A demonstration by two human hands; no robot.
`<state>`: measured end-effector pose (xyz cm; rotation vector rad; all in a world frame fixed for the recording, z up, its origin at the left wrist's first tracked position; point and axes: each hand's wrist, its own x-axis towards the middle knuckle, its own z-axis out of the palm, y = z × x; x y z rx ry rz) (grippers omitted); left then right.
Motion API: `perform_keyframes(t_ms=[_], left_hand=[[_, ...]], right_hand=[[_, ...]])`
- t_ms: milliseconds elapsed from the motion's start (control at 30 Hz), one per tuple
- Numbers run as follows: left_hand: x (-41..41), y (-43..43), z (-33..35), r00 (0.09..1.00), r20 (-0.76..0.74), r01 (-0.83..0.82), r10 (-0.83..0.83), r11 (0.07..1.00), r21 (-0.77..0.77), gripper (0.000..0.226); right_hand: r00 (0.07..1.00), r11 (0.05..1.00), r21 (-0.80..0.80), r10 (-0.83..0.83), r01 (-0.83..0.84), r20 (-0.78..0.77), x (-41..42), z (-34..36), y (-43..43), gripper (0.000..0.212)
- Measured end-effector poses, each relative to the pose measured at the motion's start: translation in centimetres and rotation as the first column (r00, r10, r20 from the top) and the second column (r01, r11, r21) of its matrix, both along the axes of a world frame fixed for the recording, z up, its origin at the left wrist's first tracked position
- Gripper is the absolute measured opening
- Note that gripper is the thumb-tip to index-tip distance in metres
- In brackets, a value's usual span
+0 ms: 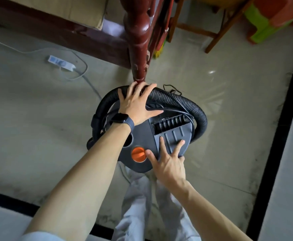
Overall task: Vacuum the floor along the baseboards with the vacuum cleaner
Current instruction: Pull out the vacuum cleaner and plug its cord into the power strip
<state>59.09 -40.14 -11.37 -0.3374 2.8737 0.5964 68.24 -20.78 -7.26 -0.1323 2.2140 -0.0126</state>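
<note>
A dark grey vacuum cleaner (142, 136) with an orange round knob (138, 154) stands on the floor in front of my legs. Its black ribbed hose (182, 103) is coiled around the body. My left hand (138, 103), a dark watch on its wrist, lies spread over the top of the hose and the vacuum's far side. My right hand (168, 160) rests with straight fingers on the near right of the lid, its thumb beside the orange knob. A black baseboard (281, 108) runs along the right wall and another black baseboard (11, 199) along the near wall.
A red-brown wooden bed post (139, 40) stands just beyond the vacuum, with the bed frame running left. A white power strip (61, 63) and its cable lie on the floor at the left. A wooden chair (203, 28) and a green plastic stool (267, 23) stand at the back right.
</note>
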Motion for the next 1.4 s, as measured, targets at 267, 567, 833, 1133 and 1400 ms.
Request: perform_keyframes(t_ms=[267, 567, 833, 1133, 1400], left_hand=[[1.0, -0.3, 1.4, 0.995, 0.094, 0.025, -0.023, 0.999, -0.022, 0.091], [-0.8, -0.5, 4.4, 0.989, 0.086, 0.137, -0.123, 0.973, -0.187, 0.070], [0.3, -1.4, 6.9, 0.867, -0.139, 0.427, -0.478, 0.857, -0.288, 0.029], [7.5, 3.3, 20.9, 0.946, 0.065, 0.309, -0.318, 0.944, 0.114, 0.020], [15.4, 0.5, 25.6, 0.919, 0.245, 0.301, -0.309, 0.951, 0.070, 0.013]], right_hand=[[0.993, 0.999, 0.006, 0.052, -0.053, 0.103, -4.9, 3.9, -0.2, 0.070], [0.959, 0.940, -0.342, -0.089, -0.009, -0.270, -15.4, 3.0, 0.3, 0.099], [0.995, 0.916, -0.394, 0.033, -0.068, -0.094, -19.0, 3.2, 2.6, 0.103], [0.985, 0.913, -0.398, 0.137, -0.086, 0.101, -10.9, 9.3, 6.3, 0.081], [0.952, 0.959, -0.246, 0.202, -0.144, 0.231, -3.1, 17.1, 3.5, 0.024]])
